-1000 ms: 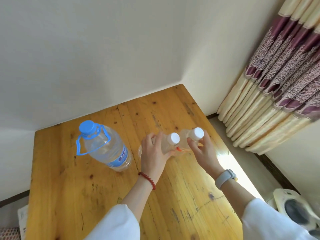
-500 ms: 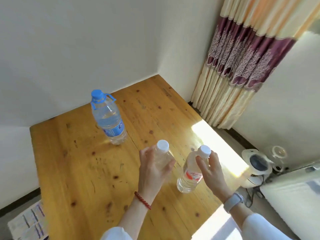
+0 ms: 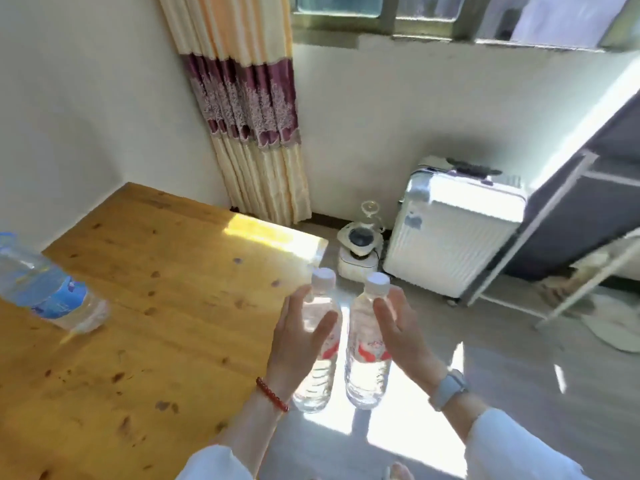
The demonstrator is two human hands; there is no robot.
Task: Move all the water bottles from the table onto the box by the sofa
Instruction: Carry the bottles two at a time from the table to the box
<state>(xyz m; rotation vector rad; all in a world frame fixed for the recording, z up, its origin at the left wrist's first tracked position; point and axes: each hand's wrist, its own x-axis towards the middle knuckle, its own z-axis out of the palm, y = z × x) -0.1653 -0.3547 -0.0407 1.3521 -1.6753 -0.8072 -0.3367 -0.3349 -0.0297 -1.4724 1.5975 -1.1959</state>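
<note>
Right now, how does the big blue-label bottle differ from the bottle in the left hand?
The big blue-label bottle stands on the table, untouched; the small bottle is carried in the left hand, off the table's edge over the floor. The big one is much fatter with a blue label; the small one is slim, white-capped, red-labelled. Both are clear plastic and upright.

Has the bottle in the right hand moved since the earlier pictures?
Yes. The bottle in the right hand has left the table edge and now hangs over the floor.

Large bottle on table, left
</note>
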